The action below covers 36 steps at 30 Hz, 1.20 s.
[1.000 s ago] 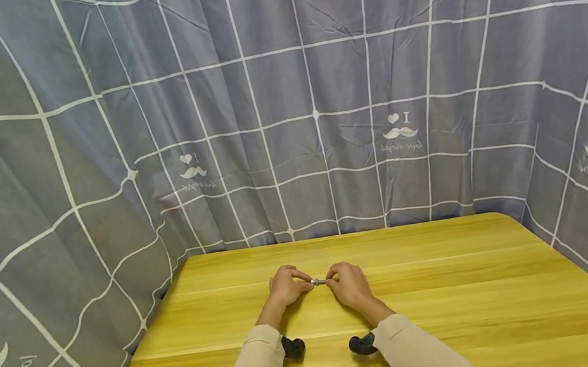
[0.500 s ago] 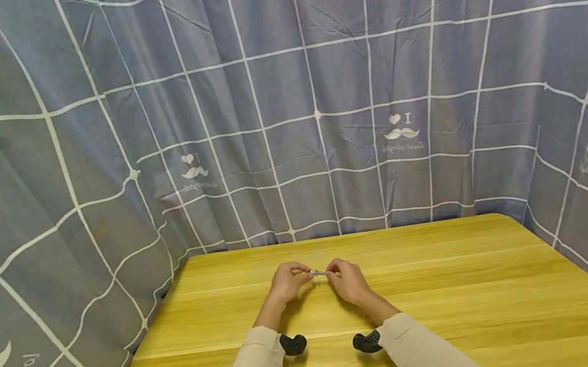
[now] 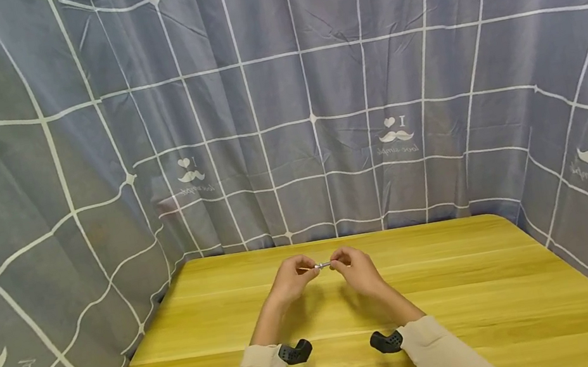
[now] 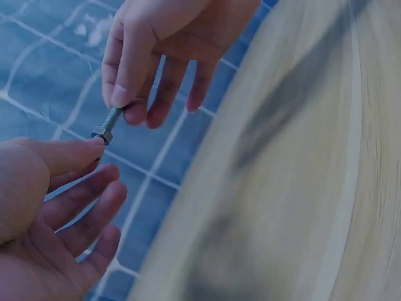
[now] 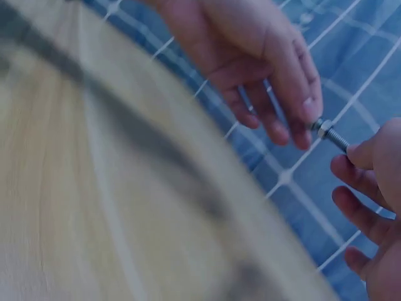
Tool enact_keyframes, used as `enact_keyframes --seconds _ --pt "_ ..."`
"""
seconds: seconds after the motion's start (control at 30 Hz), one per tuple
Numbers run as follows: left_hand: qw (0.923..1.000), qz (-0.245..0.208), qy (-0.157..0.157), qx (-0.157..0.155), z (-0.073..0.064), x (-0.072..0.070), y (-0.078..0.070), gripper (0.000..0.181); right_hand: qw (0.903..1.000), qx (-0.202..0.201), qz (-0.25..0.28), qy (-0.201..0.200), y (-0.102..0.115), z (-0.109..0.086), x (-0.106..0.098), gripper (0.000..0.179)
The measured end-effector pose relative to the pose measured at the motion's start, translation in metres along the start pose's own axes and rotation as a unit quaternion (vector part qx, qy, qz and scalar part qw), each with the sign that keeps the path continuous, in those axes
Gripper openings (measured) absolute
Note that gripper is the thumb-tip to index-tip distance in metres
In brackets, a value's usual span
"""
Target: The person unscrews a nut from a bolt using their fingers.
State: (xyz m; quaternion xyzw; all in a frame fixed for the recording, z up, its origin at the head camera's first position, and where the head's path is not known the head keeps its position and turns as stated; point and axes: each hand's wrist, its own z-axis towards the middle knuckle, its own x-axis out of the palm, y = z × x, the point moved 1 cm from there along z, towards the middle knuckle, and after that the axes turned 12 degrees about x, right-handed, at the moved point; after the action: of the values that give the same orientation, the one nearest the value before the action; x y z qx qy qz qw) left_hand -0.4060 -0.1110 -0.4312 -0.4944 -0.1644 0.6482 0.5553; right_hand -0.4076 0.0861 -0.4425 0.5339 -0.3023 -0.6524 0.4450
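Observation:
A silver threaded bolt (image 4: 113,118) with a hex nut (image 5: 324,130) on it spans the gap between the two hands, raised over the table. My left hand (image 3: 288,282) pinches the end beside the nut between thumb and index finger. That end is mostly hidden by the fingertips. From the other side, my right hand (image 3: 360,272) pinches the threaded shank's far end with thumb and index finger. In the left wrist view, the remaining fingers of both hands are loosely spread away from the bolt.
Beneath the hands lies a yellow wood-grain table (image 3: 462,298), with the hands' shadows on it. A grey-blue curtain (image 3: 336,87) with white grid lines hangs behind and along both sides. Black wrist devices (image 3: 296,353) sit at the cuffs of the beige sleeves.
Both hands have risen from near the tabletop with the bolt held between them. The bolt now slants slightly up toward the right hand, and the forearms stand a little farther apart.

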Motion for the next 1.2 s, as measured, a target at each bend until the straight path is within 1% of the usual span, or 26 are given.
enact_keyframes --seconds 0.07,0.13,0.2,0.27,0.37,0.5,0.57,0.67,0.77,0.87,1.07,1.2 --pt "0.9999 -0.012 0.002 0.01 -0.002 0.001 -0.008 0.009 0.9998 -0.005 0.016 -0.006 0.006 -0.004 -0.006 0.005" --pt "0.9994 -0.025 -0.006 0.023 -0.003 0.002 -0.018 0.011 0.9992 -0.011 0.036 -0.014 0.014 -0.008 -0.011 0.006" --pt "0.9984 -0.038 -0.021 0.036 -0.003 0.002 -0.027 0.012 0.998 -0.017 0.058 -0.021 0.023 -0.011 -0.017 0.006" --pt "0.9959 -0.054 -0.042 0.059 -0.003 0.002 -0.037 0.012 0.9967 -0.016 0.075 -0.028 0.031 -0.015 -0.021 0.005" --pt "0.9917 -0.066 -0.065 0.09 -0.004 0.0 -0.063 0.011 0.9937 -0.012 0.108 -0.03 0.041 -0.022 -0.029 0.006" --pt "0.9875 -0.068 -0.071 0.123 -0.001 0.001 -0.083 0.011 0.9884 -0.012 0.148 -0.033 0.054 -0.031 -0.042 0.007" --pt "0.9858 -0.066 -0.069 0.138 0.002 0.001 -0.083 0.011 0.9866 -0.018 0.158 -0.036 0.06 -0.034 -0.047 0.007" --pt "0.983 -0.068 -0.068 0.156 0.002 0.0 -0.088 0.011 0.9853 -0.03 0.164 -0.037 0.067 -0.038 -0.052 0.01" --pt "0.9822 -0.072 -0.06 0.163 0.0 -0.002 -0.094 0.01 0.9858 -0.033 0.161 -0.036 0.073 -0.042 -0.056 0.016" --pt "0.9818 -0.064 -0.048 0.172 0.0 -0.002 -0.099 0.007 0.9887 -0.031 0.143 -0.031 0.078 -0.045 -0.059 0.021" --pt "0.9777 -0.046 -0.026 0.203 0.003 -0.003 -0.106 0.005 0.994 -0.054 0.094 -0.011 0.082 -0.044 -0.061 0.023" --pt "0.9777 -0.045 -0.011 0.205 0.004 -0.003 -0.109 0.006 0.9947 -0.057 0.086 -0.002 0.084 -0.045 -0.063 0.02"
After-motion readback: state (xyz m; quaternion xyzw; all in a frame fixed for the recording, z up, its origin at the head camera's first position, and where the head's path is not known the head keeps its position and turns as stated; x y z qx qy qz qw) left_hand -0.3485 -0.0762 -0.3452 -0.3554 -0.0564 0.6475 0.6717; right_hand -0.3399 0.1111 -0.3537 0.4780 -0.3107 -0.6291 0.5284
